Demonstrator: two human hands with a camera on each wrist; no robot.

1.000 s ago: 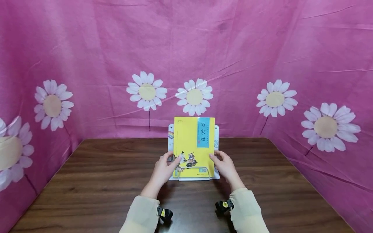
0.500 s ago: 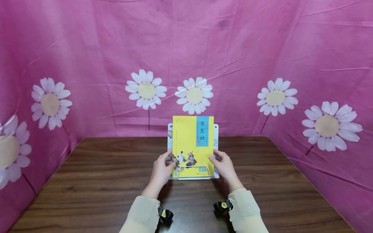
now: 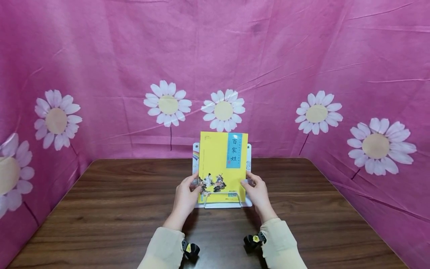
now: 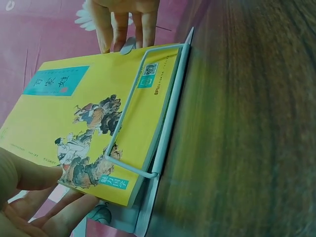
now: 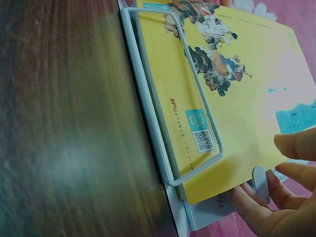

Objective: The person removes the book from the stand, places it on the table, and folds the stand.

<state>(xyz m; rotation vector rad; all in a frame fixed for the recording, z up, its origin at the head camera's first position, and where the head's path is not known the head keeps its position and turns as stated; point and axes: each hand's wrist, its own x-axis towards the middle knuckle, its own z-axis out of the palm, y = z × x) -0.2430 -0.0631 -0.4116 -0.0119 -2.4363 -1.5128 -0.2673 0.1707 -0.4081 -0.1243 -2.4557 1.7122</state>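
A yellow book (image 3: pixel 215 153) with a blue title panel and painted figures leans upright on a white book stand (image 3: pixel 249 164). Its lower part is behind the stand's pale wire bar (image 4: pixel 131 96). My left hand (image 3: pixel 185 194) grips the book's left edge low down, thumb at the front and fingers behind. On the opposite edge my right hand (image 3: pixel 258 192) holds the book the same way, its thumb (image 5: pixel 296 144) over the cover. A grey tab (image 5: pixel 260 184) of the stand sticks out beside the right fingers. The backs of both grips are partly hidden by the book.
The stand is on a dark brown wooden table (image 3: pixel 117 209). A pink cloth (image 3: pixel 262 48) with white daisies hangs behind and along both sides. Black wrist cameras (image 3: pixel 190 250) are strapped at both cream sleeves.
The book has risen slightly against the stand and leans a touch to the right. My left thumb has drawn back from the cover to the book's edge. The stand has stayed in place.
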